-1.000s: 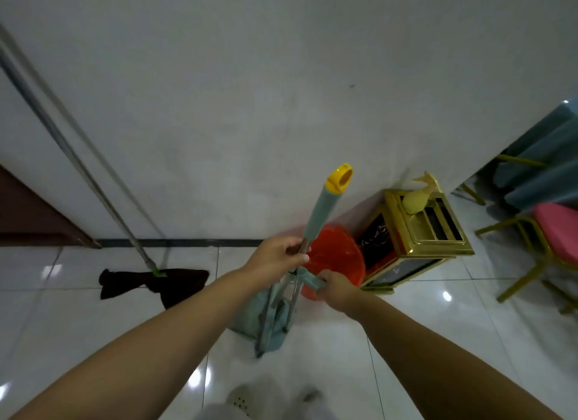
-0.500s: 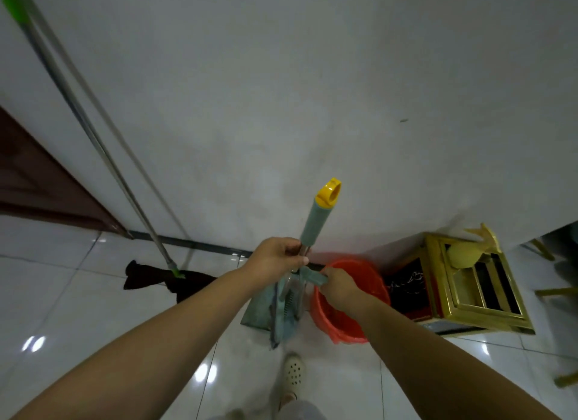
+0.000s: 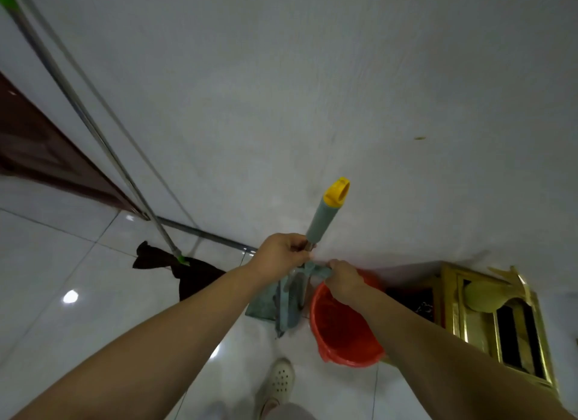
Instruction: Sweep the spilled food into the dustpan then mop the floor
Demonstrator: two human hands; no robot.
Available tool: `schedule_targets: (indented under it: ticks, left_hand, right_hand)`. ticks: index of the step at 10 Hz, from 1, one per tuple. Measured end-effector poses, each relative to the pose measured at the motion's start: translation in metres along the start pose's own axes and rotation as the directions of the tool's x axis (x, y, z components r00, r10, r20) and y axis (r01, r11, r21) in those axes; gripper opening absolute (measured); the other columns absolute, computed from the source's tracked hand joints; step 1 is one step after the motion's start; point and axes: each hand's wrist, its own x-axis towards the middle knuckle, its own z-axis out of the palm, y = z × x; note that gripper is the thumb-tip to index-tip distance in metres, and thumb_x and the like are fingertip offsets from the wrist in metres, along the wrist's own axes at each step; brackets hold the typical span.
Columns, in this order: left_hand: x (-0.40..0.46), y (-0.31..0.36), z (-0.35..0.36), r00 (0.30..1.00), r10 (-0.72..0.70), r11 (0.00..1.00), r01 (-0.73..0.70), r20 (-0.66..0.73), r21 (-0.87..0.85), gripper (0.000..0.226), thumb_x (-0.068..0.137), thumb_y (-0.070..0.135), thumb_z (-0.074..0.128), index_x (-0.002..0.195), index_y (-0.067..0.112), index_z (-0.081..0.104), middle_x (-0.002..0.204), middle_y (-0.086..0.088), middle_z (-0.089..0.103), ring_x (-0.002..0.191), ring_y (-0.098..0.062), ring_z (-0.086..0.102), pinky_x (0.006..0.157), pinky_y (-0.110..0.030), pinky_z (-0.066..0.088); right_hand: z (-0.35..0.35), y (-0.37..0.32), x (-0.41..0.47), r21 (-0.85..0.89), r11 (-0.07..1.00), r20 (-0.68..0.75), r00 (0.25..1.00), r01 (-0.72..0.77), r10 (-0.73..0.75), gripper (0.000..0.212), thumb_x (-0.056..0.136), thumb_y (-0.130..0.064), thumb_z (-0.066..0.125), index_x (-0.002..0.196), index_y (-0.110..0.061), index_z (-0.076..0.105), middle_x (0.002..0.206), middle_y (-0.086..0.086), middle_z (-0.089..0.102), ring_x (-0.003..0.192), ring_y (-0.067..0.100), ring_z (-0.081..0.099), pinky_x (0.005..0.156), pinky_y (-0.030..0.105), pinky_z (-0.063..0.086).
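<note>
Mid-frame, left hand [image 3: 281,254] grips the broom handle [image 3: 323,222], right hand [image 3: 342,280] clutches the teal dustpan [image 3: 266,307] handle, red bucket [image 3: 344,335] lower right.

Indoor cleaning corner of a tiled room: glossy white floor tiles [image 3: 62,257], plain white wall [image 3: 312,91], a mop [image 3: 175,263] leaning there, an orange bucket [image 3: 344,335], a gilt stand [image 3: 500,325].
</note>
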Motion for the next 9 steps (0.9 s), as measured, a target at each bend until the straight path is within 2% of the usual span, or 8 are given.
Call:
schedule_targets:
  ticks: [1,2,3,5,6,7,8,9]
  left_hand:
    - [0.003,0.000,0.006,1.000,0.011,1.000,-0.011,-0.006,-0.018,0.027,0.085,0.012,0.068,0.112,0.013,0.070,0.099,-0.003,0.071,0.082,-0.007,0.063,0.072,-0.010,0.050]
    - [0.005,0.001,0.013,1.000,0.027,0.999,-0.027,-0.015,0.021,0.028,0.087,0.017,0.066,0.116,0.015,0.068,0.106,-0.005,0.071,0.087,-0.010,0.063,0.085,-0.024,0.053]
    - [0.006,0.002,0.023,0.999,0.042,0.997,-0.043,0.003,0.060,0.031,0.088,0.022,0.065,0.119,0.015,0.066,0.113,-0.004,0.069,0.100,-0.016,0.063,0.093,-0.035,0.051]
    - [0.009,0.003,0.041,0.997,0.077,0.992,-0.074,-0.023,0.099,0.036,0.092,0.026,0.059,0.127,0.015,0.060,0.122,-0.004,0.064,0.111,-0.016,0.059,0.096,-0.028,0.046]
    - [0.007,0.004,0.043,0.995,0.097,0.992,-0.095,-0.015,0.085,0.037,0.093,0.022,0.057,0.129,0.014,0.058,0.123,-0.006,0.063,0.111,-0.018,0.058,0.089,-0.021,0.043]
    - [-0.007,0.007,0.042,0.994,0.103,0.990,-0.107,0.043,0.092,0.047,0.093,0.017,0.056,0.139,0.014,0.046,0.130,-0.005,0.056,0.116,-0.019,0.053,0.092,-0.021,0.039]
    - [-0.031,0.004,0.040,0.992,0.106,0.994,-0.108,0.065,0.024,0.051,0.092,0.014,0.058,0.140,0.016,0.042,0.125,-0.002,0.053,0.115,-0.022,0.052,0.098,-0.028,0.042]
    - [-0.063,-0.002,0.037,0.994,0.106,0.994,-0.107,0.041,0.024,0.042,0.092,0.012,0.055,0.133,0.014,0.048,0.121,-0.006,0.058,0.105,-0.023,0.057,0.095,-0.035,0.048]
  right_hand:
    - [-0.002,0.005,0.005,0.000,1.000,0.010,1.000,0.008,-0.008,0.034,0.096,-0.015,0.043,0.128,-0.012,0.054,0.125,0.010,0.058,0.114,0.028,0.056,0.099,0.038,0.046]
    - [-0.002,0.010,0.007,-0.005,1.000,-0.018,1.000,0.018,-0.018,0.031,0.096,-0.015,0.044,0.125,-0.015,0.055,0.121,0.008,0.061,0.109,0.026,0.059,0.092,0.034,0.049]
    - [0.000,0.013,0.005,-0.046,0.999,-0.063,0.998,0.024,-0.027,0.032,0.096,-0.015,0.047,0.127,-0.019,0.054,0.121,0.004,0.061,0.110,0.023,0.059,0.093,0.032,0.049]
    - [0.008,0.024,-0.019,-0.012,1.000,-0.269,0.963,0.007,-0.010,0.054,0.091,-0.006,0.055,0.141,-0.018,0.041,0.136,0.004,0.046,0.126,0.020,0.043,0.107,0.031,0.036]
    - [0.013,0.029,-0.042,0.069,0.998,-0.337,0.941,0.010,0.014,0.050,0.092,-0.005,0.051,0.140,-0.017,0.043,0.137,0.004,0.045,0.127,0.019,0.041,0.108,0.030,0.035]
    - [0.018,0.033,-0.076,0.104,0.994,-0.352,0.935,-0.011,0.048,0.048,0.094,-0.010,0.049,0.141,-0.016,0.042,0.138,0.004,0.045,0.129,0.021,0.040,0.110,0.033,0.035]
    - [0.027,0.038,-0.115,0.148,0.987,-0.368,0.923,-0.061,0.112,0.046,0.095,-0.015,0.049,0.141,-0.016,0.043,0.137,0.003,0.046,0.128,0.021,0.041,0.109,0.035,0.037]
    - [0.041,0.040,-0.153,0.164,0.985,-0.373,0.922,-0.048,0.106,0.040,0.095,-0.017,0.049,0.135,-0.018,0.050,0.134,0.003,0.050,0.124,0.020,0.045,0.108,0.034,0.038]
